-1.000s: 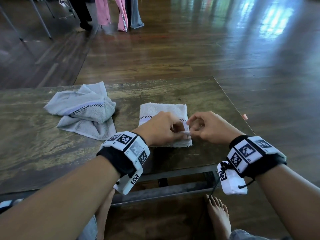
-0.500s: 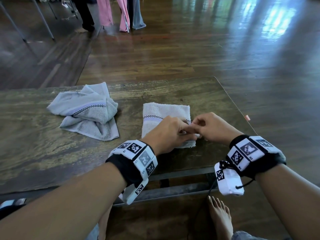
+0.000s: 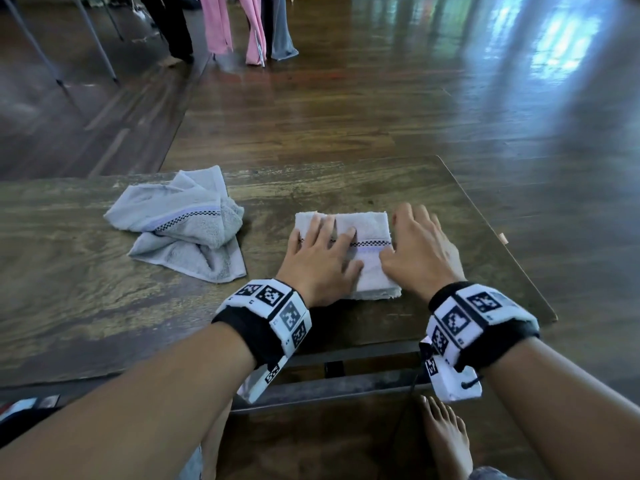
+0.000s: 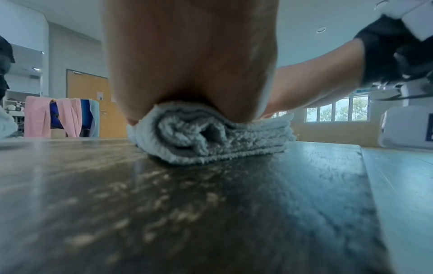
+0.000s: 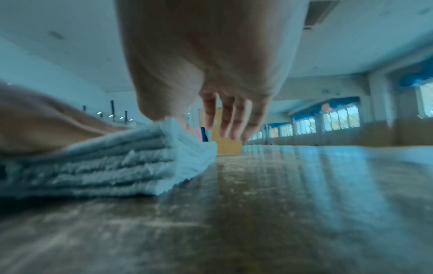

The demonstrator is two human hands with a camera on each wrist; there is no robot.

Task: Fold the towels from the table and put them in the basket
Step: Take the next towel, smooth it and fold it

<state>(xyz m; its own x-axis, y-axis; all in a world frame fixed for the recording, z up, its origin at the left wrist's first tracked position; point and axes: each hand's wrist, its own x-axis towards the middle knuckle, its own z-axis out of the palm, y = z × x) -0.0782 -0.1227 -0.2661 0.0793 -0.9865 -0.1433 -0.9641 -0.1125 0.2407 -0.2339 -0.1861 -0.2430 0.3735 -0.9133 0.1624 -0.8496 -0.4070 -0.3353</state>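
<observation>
A small folded grey towel with a checkered band lies on the wooden table near its right end. My left hand lies flat on the towel's left half, fingers straight and spread; in the left wrist view the palm presses the folded layers down. My right hand is flat at the towel's right edge, thumb on the cloth. In the right wrist view its straight fingers hang just over the bare table beside the stacked layers. A second, crumpled grey towel lies to the left. No basket is in view.
The table's right edge runs close to my right hand, with wooden floor beyond. Pink and grey cloths hang at the back, beside a person's legs. My bare foot is under the table's near edge.
Both hands let go of the towel's near right corner, which they were pinching, and moved forward to lie flat on the folded towel. The crumpled towel has not moved.
</observation>
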